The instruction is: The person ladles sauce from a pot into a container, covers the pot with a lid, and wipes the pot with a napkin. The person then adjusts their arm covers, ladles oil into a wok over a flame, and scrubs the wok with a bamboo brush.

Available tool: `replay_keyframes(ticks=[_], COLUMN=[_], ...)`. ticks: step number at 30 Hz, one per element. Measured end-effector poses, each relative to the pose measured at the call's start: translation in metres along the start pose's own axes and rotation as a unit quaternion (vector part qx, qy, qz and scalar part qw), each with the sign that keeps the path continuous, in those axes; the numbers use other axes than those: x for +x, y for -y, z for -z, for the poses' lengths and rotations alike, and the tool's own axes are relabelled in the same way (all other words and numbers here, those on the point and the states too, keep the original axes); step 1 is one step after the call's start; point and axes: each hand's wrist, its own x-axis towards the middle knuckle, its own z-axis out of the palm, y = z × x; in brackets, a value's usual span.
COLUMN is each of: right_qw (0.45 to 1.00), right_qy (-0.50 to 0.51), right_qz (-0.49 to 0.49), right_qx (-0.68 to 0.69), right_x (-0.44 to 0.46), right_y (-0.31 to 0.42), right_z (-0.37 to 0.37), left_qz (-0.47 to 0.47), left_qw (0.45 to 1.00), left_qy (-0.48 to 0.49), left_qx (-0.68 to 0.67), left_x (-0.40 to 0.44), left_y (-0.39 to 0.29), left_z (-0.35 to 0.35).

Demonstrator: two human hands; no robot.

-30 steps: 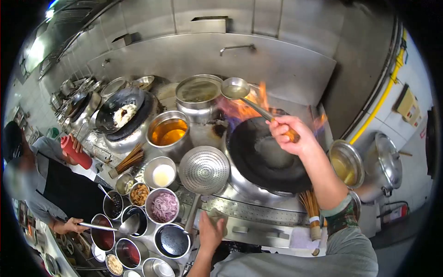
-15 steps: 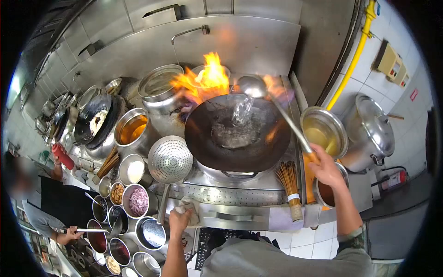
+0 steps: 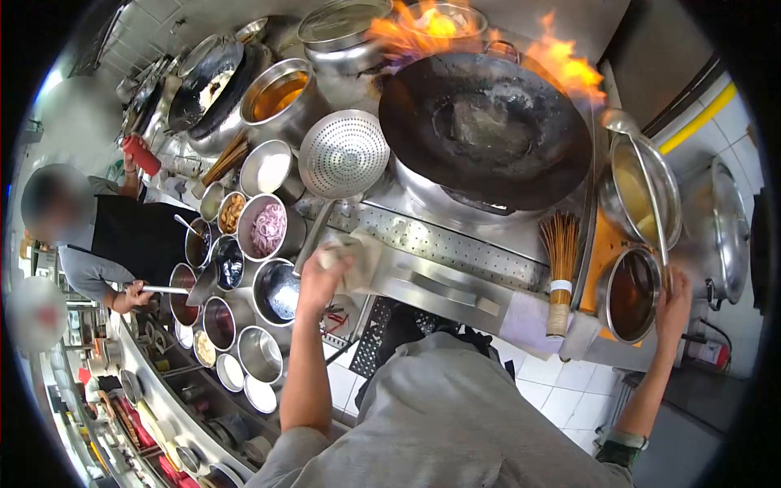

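My right hand (image 3: 674, 299) grips the end of a long-handled ladle (image 3: 654, 189). Its bowl is beyond the pot of pale yellow liquid (image 3: 672, 167), near the wok's right side. Clear liquid pools in the bottom of the black wok (image 3: 411, 122), which sits on the burner with flames behind it. My left hand (image 3: 324, 276) is closed on a pale cloth (image 3: 362, 259) at the counter's front edge. Close to that hand, a perforated strainer (image 3: 345, 154) lies with its handle toward me. A pot of reddish-brown liquid (image 3: 631, 294) stands just left of my right hand.
Flames (image 3: 565, 67) rise behind the wok. A bamboo brush (image 3: 560, 281) stands at the front edge. Containers of ingredients, including sliced onions (image 3: 267, 228), crowd the left. A co-worker (image 3: 130, 236) there holds a red bottle (image 3: 141, 154) and another ladle (image 3: 167, 289).
My right hand and the ladle have moved right, away from above the wok. Liquid that was splashing in the wok has settled. The view has shifted; my left hand stays on the cloth.
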Motion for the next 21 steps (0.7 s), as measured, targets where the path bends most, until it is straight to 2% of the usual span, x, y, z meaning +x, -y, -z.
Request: replay_keyframes(ticks=[1, 3, 4, 5, 6, 8, 9, 10, 11, 12, 14, 17, 19, 20, 21], right_qw=[0.998, 0.981, 0.960, 0.930, 0.920, 0.917, 0.921, 0.916, 0.910, 0.904, 0.910, 0.902, 0.880, 0.881, 0.880], right_qy=[0.004, 0.016, 0.071, 0.124, 0.125, 0.224, 0.256, 0.262, 0.266, 0.272, 0.281, 0.318, 0.376, 0.367, 0.359], right_qz=[-0.040, -0.119, -0.154, -0.187, -0.145, -0.132, -0.112, -0.136, -0.162, -0.188, -0.181, -0.155, -0.174, -0.162, -0.150], right_qx=[0.052, 0.155, 0.224, 0.291, 0.341, 0.302, 0.271, 0.272, 0.273, 0.272, 0.244, 0.246, 0.231, 0.252, 0.272], right_x=[-0.001, -0.002, -0.009, -0.019, -0.036, -0.063, -0.076, -0.085, -0.091, -0.093, -0.087, -0.079, -0.065, -0.051, -0.041], right_y=[0.007, 0.056, 0.078, 0.099, 0.119, 0.156, 0.171, 0.181, 0.191, 0.197, 0.216, 0.203, 0.195, 0.190, 0.183], right_z=[0.004, 0.030, 0.032, 0.030, 0.015, -0.008, -0.022, -0.037, -0.051, -0.056, -0.050, -0.059, -0.043, -0.024, -0.005], left_qz=[-0.083, -0.131, -0.154, -0.213, -0.269, -0.271, -0.250, -0.282, -0.322, -0.350, -0.390, -0.452, -0.339, -0.246, -0.107], left_qw=[0.981, 0.967, 0.952, 0.913, 0.863, 0.807, 0.812, 0.767, 0.772, 0.733, 0.751, 0.837, 0.911, 0.962, 0.992], left_qy=[-0.005, 0.134, 0.203, 0.242, 0.276, 0.398, 0.445, 0.508, 0.456, 0.504, 0.471, 0.288, 0.224, 0.117, 0.065], left_qx=[0.178, 0.172, 0.168, 0.250, 0.327, 0.343, 0.283, 0.273, 0.305, 0.294, 0.250, 0.112, 0.065, 0.030, -0.024], left_x=[0.005, 0.035, 0.052, 0.067, 0.078, 0.087, 0.072, 0.062, 0.040, 0.032, 0.003, -0.022, -0.028, -0.034, -0.033], left_y=[-0.006, -0.006, -0.008, -0.014, -0.022, -0.051, -0.058, -0.061, -0.060, -0.054, -0.053, -0.065, -0.095, -0.099, -0.083], left_z=[0.000, -0.016, -0.028, -0.048, -0.075, -0.128, -0.159, -0.195, -0.227, -0.265, -0.306, -0.283, -0.196, -0.153, -0.112])
